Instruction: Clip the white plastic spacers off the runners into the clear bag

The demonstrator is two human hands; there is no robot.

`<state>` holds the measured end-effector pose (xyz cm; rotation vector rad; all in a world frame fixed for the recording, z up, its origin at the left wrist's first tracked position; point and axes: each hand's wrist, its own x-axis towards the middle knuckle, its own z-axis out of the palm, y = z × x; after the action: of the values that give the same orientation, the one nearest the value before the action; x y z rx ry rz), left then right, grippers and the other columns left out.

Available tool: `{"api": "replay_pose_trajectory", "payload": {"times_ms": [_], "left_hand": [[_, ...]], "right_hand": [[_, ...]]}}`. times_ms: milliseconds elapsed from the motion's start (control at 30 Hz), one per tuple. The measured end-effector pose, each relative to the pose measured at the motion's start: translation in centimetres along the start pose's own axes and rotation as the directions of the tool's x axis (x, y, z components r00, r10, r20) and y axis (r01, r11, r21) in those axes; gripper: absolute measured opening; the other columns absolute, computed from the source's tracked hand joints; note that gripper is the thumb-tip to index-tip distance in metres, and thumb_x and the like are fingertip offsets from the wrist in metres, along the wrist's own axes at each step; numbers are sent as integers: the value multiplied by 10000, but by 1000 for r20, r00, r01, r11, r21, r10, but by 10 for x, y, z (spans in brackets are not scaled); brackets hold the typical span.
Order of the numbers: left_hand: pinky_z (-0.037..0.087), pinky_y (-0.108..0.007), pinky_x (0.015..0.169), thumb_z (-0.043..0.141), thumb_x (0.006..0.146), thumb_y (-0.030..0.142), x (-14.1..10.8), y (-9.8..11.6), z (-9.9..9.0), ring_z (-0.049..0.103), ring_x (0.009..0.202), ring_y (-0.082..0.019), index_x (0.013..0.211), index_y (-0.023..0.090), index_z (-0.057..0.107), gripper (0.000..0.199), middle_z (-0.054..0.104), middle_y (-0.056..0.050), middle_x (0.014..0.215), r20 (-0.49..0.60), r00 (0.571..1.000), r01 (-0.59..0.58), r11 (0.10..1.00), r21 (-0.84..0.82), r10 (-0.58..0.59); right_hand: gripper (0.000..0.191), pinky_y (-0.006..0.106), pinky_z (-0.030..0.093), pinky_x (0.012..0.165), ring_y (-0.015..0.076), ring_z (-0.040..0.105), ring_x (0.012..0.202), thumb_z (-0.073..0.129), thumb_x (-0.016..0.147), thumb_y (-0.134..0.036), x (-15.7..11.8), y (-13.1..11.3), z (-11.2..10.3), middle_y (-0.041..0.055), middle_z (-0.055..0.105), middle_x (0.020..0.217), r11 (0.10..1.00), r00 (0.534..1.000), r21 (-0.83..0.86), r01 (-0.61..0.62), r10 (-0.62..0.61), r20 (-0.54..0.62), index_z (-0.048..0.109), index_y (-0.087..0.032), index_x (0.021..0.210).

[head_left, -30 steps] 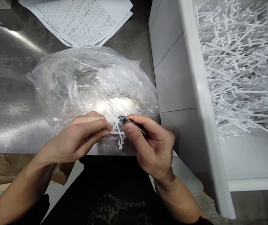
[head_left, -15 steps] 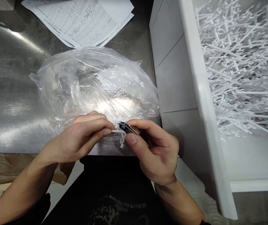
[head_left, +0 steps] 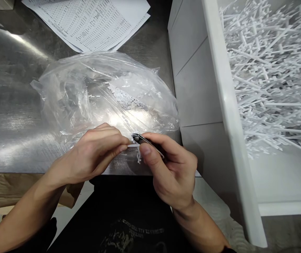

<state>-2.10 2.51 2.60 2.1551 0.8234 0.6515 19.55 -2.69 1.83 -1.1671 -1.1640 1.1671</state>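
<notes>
My left hand (head_left: 98, 151) pinches one end of a thin white plastic piece (head_left: 133, 145) with small branches, one of which hangs down near the metal table's front edge. In my right hand (head_left: 170, 165) is a small dark and silver nail clipper (head_left: 137, 138), held between thumb and fingers with its head at the white piece. Just beyond both hands lies a crumpled clear plastic bag (head_left: 63, 95), with a heap of tiny white parts (head_left: 124, 96) inside or under it; I cannot tell which.
Printed sheets (head_left: 92, 24) lie on the metal table (head_left: 11, 102) behind the bag. At the right, a tall-walled white bin (head_left: 226, 105) holds many white plastic sprues (head_left: 271, 77). Brown paper (head_left: 8, 189) is below the table edge at the left.
The clipper's jaws, seen apart earlier, now look closer together. My right hand has shifted slightly left and up, and the hanging branch has moved a little.
</notes>
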Motion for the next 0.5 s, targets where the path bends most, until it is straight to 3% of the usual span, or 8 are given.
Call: {"api": "replay_pose_trajectory", "payload": {"times_ms": [200,367,500], "left_hand": [[486,-291,828,540,1173,196,0,-2,6,613,771,-113,996,207,657,213,716,16,872,7,1000,3,998,65,-3],[519,-251,777,559,1176,204,0,1,0,667,790,-103,1025,198,693,201,726,19,870,-29,998,53,998,29,-52],[543,-240,709,590,1161,196,-2,1,-3,686,791,-105,1055,208,716,166,742,11,889,-82,994,74,997,5,-73]], "right_hand": [[61,325,620,693,150,652,633,824,1043,-279,4,4,3,-47,681,675,996,992,32,-82,84,-89,875,-250,1025],[82,260,560,618,114,567,596,844,1022,-252,1,2,-4,-57,670,718,983,987,149,-111,126,-96,877,-287,1089],[169,236,512,556,118,580,610,843,990,-187,-7,-5,-14,-48,677,770,988,992,97,-121,125,-33,873,-321,1088]]}}
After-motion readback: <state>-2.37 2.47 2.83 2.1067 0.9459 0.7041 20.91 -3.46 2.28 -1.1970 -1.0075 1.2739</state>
